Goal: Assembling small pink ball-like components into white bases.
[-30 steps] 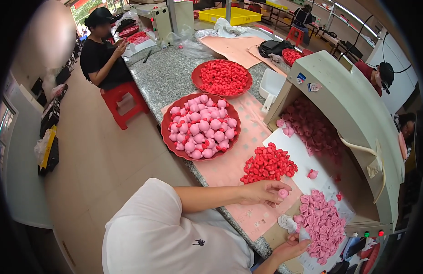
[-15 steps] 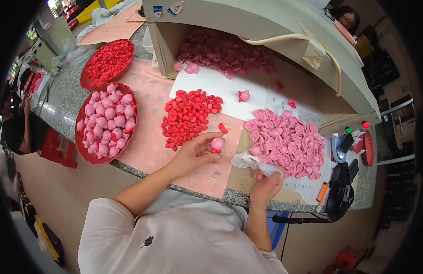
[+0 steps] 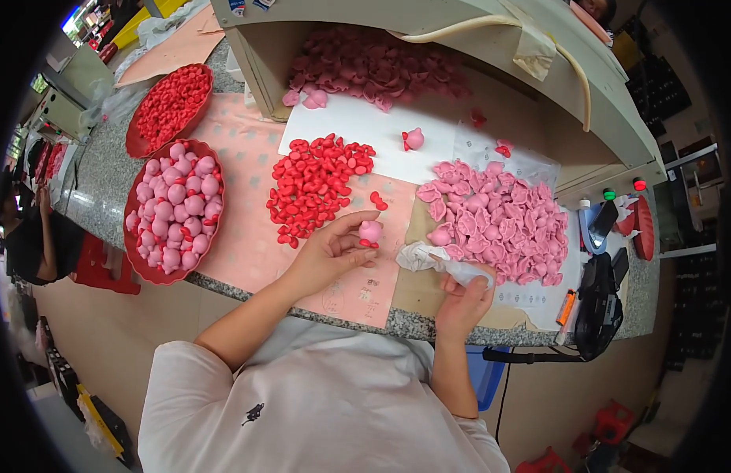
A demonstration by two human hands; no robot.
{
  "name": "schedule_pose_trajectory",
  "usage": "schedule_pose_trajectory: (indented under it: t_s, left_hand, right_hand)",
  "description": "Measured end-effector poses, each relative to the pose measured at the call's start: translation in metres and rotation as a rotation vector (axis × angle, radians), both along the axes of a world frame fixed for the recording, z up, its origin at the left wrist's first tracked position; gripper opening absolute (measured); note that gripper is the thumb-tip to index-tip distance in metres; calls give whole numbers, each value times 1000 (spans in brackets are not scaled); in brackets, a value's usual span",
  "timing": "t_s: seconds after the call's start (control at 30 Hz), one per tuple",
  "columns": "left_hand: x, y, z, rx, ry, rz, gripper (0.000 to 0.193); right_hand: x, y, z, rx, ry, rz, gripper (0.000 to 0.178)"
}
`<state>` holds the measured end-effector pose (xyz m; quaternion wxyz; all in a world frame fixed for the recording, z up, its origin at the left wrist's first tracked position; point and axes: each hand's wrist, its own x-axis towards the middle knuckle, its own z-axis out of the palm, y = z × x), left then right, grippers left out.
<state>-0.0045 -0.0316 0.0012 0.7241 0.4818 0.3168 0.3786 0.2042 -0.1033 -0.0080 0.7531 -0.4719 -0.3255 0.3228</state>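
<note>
My left hand [image 3: 328,256] is closed round a small round pink figure [image 3: 370,231] with red feet, holding it upright between thumb and fingers. To its right, my right hand [image 3: 464,306] grips a whitish squeeze bottle [image 3: 469,272] whose tip points left toward the figure. A crumpled white cloth [image 3: 418,256] sits around the tip end of the bottle. Beyond my left hand lies a pile of small red pieces [image 3: 314,185], with a few loose red pieces [image 3: 378,201] nearer the hand. Past the bottle spreads a heap of pink shell-like parts [image 3: 499,221].
At the left stand a red bowl of assembled pink figures [image 3: 216,236] and a red bowl of red pieces [image 3: 210,94]. A grey hood [image 3: 428,20] arches over more pink parts [image 3: 365,67]. One figure [image 3: 413,139] stands on white paper. A black strapped object [image 3: 600,303] lies right.
The whole view has shifted a little. Both hands keep their grips, and the figure and bottle stay about where they were relative to each other.
</note>
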Motion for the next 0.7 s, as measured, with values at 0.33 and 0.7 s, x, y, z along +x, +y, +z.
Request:
schedule_pose_trajectory:
  t_s: [0.33, 0.7]
  left_hand:
    - [2, -1, -5, -31, 4, -11, 50]
    - [2, -4, -13, 172, 95, 45, 43]
  right_hand:
    - [2, -1, -8, 9, -5, 30, 37]
    - [-4, -2, -11, 1, -32, 20, 40]
